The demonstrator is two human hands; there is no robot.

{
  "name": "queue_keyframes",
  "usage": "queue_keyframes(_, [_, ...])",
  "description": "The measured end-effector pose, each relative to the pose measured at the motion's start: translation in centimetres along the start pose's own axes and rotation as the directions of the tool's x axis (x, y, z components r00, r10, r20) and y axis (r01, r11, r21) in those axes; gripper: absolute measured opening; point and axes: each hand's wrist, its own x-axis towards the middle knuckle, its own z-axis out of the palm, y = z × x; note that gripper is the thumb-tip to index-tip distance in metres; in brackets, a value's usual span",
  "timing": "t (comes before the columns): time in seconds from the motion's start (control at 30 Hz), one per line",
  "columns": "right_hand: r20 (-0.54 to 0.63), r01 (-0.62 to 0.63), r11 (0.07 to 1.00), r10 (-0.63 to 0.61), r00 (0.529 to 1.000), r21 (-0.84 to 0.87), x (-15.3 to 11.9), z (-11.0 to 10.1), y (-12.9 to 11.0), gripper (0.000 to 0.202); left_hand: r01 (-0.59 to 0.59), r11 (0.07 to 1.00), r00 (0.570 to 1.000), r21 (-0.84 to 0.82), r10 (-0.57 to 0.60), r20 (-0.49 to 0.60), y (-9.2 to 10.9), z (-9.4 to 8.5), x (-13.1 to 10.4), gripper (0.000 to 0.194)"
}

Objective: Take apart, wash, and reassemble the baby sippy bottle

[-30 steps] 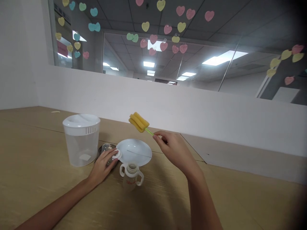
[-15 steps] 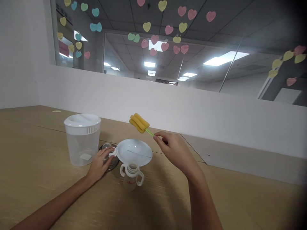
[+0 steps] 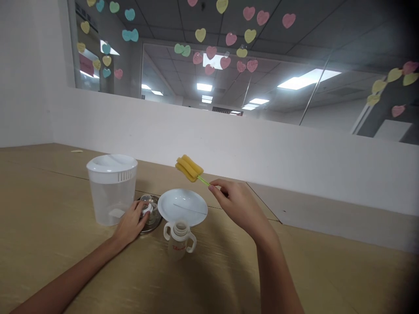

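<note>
- While the right hand [image 3: 240, 207] pinches its green handle [image 3: 203, 180] between thumb and finger, the yellow sponge brush [image 3: 189, 168] is raised in the air.
- The left hand's [image 3: 128, 224] fingers grip a white ring [image 3: 149, 207] at the metal tray [image 3: 156, 224].
- Near the white bowl [image 3: 183, 205] stands a two-handled bottle [image 3: 178, 245].

one head-worn camera gives the whole view, facing forward and down across the bench [image 3: 327, 270] from the person's own side. the left hand [image 3: 130, 222] and right hand [image 3: 234, 204] sit at middle range, forearms [image 3: 277, 274] cut by the bottom edge. farther off stands the white wall [image 3: 183, 131], the window [image 3: 183, 26] above it.
</note>
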Motion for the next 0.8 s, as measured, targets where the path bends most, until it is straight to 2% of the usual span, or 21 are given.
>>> queue_keyframes(0.1, [-0.005, 0.011, 1.000, -0.011, 1.000, 0.001, 0.0, 0.0, 0.0, 0.033, -0.036, 0.998, 0.999, -0.057, 0.035, -0.019, 0.1, -0.1, -0.1, 0.032])
queue_keyframes(0.2, [-0.006, 0.017, 1.000, -0.017, 1.000, -0.006, 0.0, 0.1, 0.1, 0.033, -0.119, 0.988, 0.992, -0.103, 0.115, -0.048, 0.4, 0.0, -0.2, 0.029])
queue_keyframes(0.33, [-0.003, 0.021, 1.000, -0.021, 1.000, -0.023, 0.0, 0.1, 0.0, 0.034, -0.201, 0.973, 0.979, -0.109, 0.204, 0.018, 0.8, 0.5, -0.6, 0.026])
queue_keyframes(0.43, [0.006, 0.022, 0.999, -0.022, 1.000, -0.026, 0.0, 0.1, 0.0, 0.034, -0.199, 0.977, 0.978, -0.073, 0.203, 0.054, 1.1, 0.8, -0.8, 0.026])
queue_keyframes(0.57, [0.006, 0.024, 0.999, -0.024, 1.000, -0.022, 0.0, 0.1, 0.0, 0.035, -0.197, 0.980, 0.979, -0.029, 0.198, 0.039, 1.2, 0.9, -0.9, 0.021])
queue_keyframes(0.8, [0.011, 0.019, 1.000, -0.019, 1.000, 0.000, 0.0, 0.1, -0.1, 0.034, -0.114, 0.993, 0.991, 0.001, 0.114, 0.066, 0.8, 0.5, -0.5, 0.021])
